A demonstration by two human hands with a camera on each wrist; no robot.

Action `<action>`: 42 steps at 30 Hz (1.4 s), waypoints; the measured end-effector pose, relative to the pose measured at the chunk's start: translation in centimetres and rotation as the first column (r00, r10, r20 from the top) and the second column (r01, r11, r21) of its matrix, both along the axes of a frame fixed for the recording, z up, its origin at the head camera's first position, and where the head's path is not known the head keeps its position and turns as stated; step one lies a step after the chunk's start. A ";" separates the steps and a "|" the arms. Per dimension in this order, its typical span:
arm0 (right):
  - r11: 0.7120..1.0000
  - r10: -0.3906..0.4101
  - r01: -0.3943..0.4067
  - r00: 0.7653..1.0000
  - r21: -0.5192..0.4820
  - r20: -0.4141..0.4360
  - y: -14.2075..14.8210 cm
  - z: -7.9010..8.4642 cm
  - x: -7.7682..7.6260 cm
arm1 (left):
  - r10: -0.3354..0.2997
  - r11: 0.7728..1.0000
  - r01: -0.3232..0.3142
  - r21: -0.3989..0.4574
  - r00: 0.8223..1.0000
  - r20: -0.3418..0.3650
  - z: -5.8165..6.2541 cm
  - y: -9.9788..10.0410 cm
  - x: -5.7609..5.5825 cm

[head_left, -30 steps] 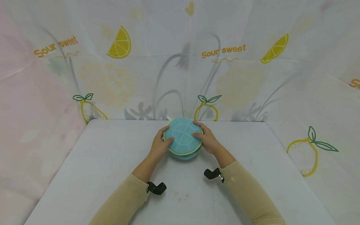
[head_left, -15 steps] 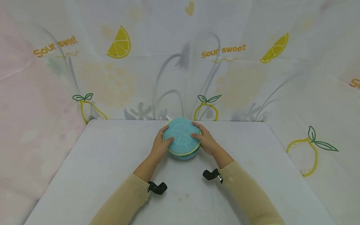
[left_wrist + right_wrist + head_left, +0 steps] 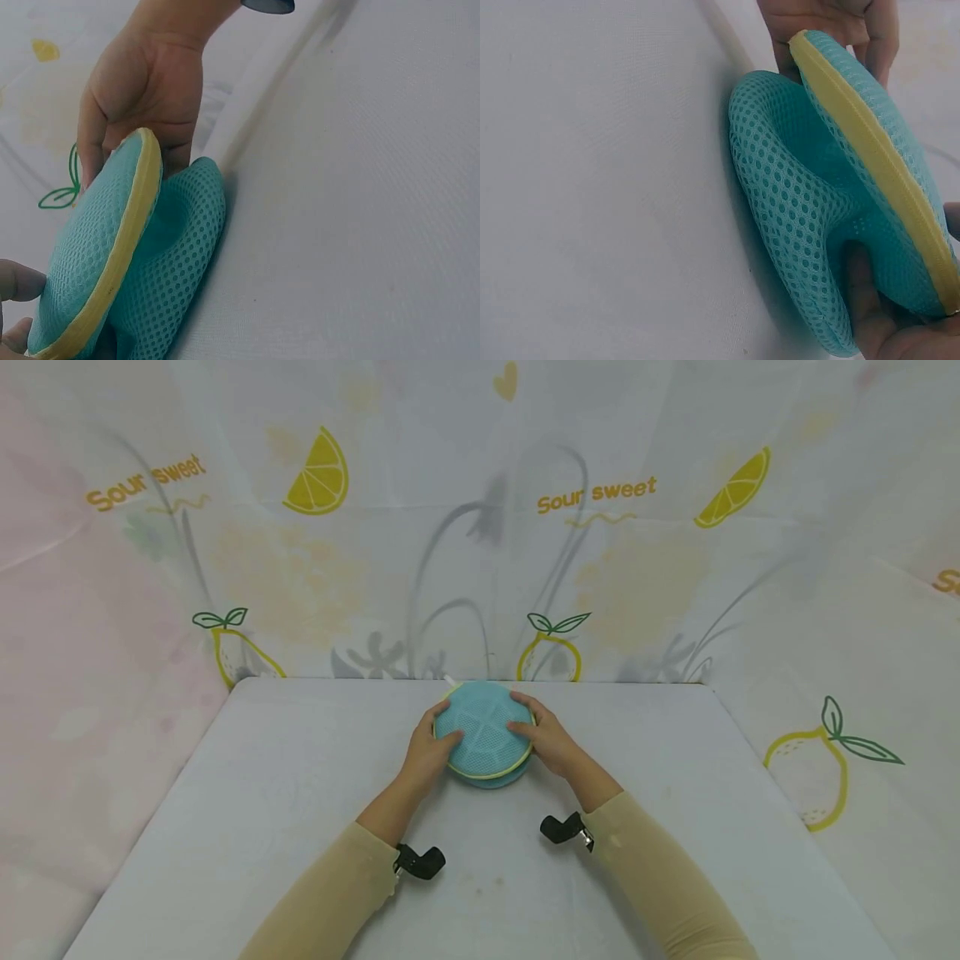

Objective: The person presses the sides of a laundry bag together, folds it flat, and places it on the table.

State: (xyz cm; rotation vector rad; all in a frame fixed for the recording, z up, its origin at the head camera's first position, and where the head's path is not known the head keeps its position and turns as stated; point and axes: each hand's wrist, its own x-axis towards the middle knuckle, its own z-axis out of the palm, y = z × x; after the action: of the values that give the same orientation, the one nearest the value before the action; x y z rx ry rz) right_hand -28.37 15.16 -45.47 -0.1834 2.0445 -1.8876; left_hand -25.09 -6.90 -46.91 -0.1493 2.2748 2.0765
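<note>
A round light-blue mesh laundry bag with yellow edging stands near the table's far edge, between both hands. My left hand grips its left rim, thumb on the domed top and other fingers along the edge. My right hand grips the right rim in the same way. In the right wrist view, the yellow-edged top stands apart from the softer lower mesh, and a right-hand finger reaches into the gap between them. The left wrist view shows that gap too, with left-hand fingertips at the lower left.
The white table runs back to a hanging cloth printed with lemons. A small white strip shows behind the bag. Black wrist cameras sit at both beige sleeves.
The bag's top has sunk slightly towards the table and its far rim sits lower. Both hands keep their grip, the right having shifted a little to the left.
</note>
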 end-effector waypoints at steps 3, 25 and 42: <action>0.997 -0.014 0.017 0.999 0.081 -0.040 0.0 -0.1 -0.1 | -0.004 1.000 0.004 -0.003 1.000 0.010 -0.1 0.0 -0.1; 0.989 -0.045 0.046 0.999 0.144 -0.006 -0.4 1.5 0.3 | -0.024 1.000 0.024 -0.005 0.999 0.040 0.4 -0.1 -0.1; 0.972 -0.105 0.130 0.985 -0.194 0.134 -0.7 1.2 -0.2 | -0.050 0.999 0.050 -0.012 0.999 0.004 0.4 0.0 0.0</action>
State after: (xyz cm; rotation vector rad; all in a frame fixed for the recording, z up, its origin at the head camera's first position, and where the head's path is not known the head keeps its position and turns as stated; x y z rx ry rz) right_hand -28.55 14.42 -44.31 0.0049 1.8187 -2.1224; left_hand -25.11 -6.92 -46.53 -0.0955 2.2658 2.0369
